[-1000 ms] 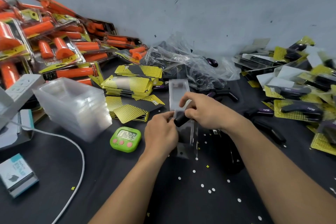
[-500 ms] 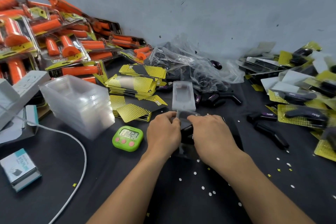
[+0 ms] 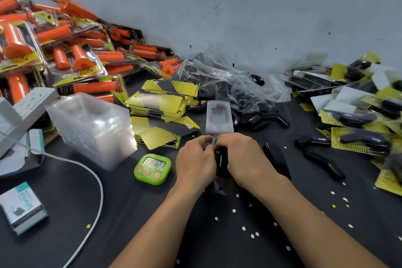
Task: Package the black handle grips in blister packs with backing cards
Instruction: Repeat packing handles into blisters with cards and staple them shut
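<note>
While both of our hands crowd together at the centre of the frame, the long clear plastic blister pack [image 3: 219,118] stands between them, its far end sticking up past our knuckles toward the top of the frame. Our left hand [image 3: 194,163] has its fingers curled in and pinches the near edge of that pack. Our right hand [image 3: 245,159] is curled over the black rubber handle grip [image 3: 221,160], which shows as a dark strip in the gap between the two hands, low in the pack. How deep it sits we cannot tell, since our hands cover the pocket.

We judge that the grip is being seated, and we see no card in the part that shows. The risk lies in the thin shell: squeezed too hard or pushed at an angle, it could buckle or crease. The rubber might also drag on the plastic and stop short, leaving no room for the card.

The pile of yellow-and-black perforated backing cards [image 3: 161,104] lies just above and left of our hands, beside the stack of empty clear shells [image 3: 93,126] at mid left. Reaching for a card one-handed might let the grip slide back out. The round-cornered green timer [image 3: 152,166] sits just left of our left hand, near enough to be knocked.
</note>
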Available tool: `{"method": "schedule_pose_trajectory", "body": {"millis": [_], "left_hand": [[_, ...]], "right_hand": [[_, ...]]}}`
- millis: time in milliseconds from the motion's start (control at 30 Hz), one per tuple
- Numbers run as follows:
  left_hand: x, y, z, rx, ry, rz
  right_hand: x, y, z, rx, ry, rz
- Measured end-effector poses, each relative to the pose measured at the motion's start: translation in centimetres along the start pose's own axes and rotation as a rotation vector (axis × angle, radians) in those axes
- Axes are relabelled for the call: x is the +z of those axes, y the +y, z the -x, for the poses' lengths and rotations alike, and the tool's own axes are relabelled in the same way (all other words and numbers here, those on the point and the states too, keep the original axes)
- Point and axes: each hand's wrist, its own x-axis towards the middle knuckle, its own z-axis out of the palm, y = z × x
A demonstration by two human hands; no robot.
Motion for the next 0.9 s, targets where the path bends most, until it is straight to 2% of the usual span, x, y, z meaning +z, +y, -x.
{"method": "schedule_pose_trajectory", "body": {"millis": [200,367,433,600,733,800,900], "left_hand": [[0.0,0.0,0.1,-0.003,-0.003,0.001],[0.0,-0.1,0.4,-0.005,-0.007,-0.051],[-0.1,0.1,0.4,-0.013,-0.009,-0.056],[-0.2,0.4,0.8,0.029,0.003,-0.2],[-0.4,1.0,1.2,0.045,-0.022,-0.253],[-0.5,1.0,1.3,0.081,-0.038,-0.309],[-0.6,0.9,1.3,0.106,-0.07,-0.456]], "right_hand": [[1.5,-0.5,-0.3,0.101,0.161,-0.034],[1.8,-0.3,-0.1,0.104,0.213,-0.119],[1.7,-0.3,0.0,0.107,0.199,-0.09],[-0.2,-1.0,-1.7,0.131,0.018,0.111],[-1.7,-2.0,-3.5,0.143,0.185,-0.203],[-1.1,-3.5,-5.0,0.065,0.113,-0.187],[0.2,-5.9,-7.9,-0.049,-0.131,-0.019]]}}
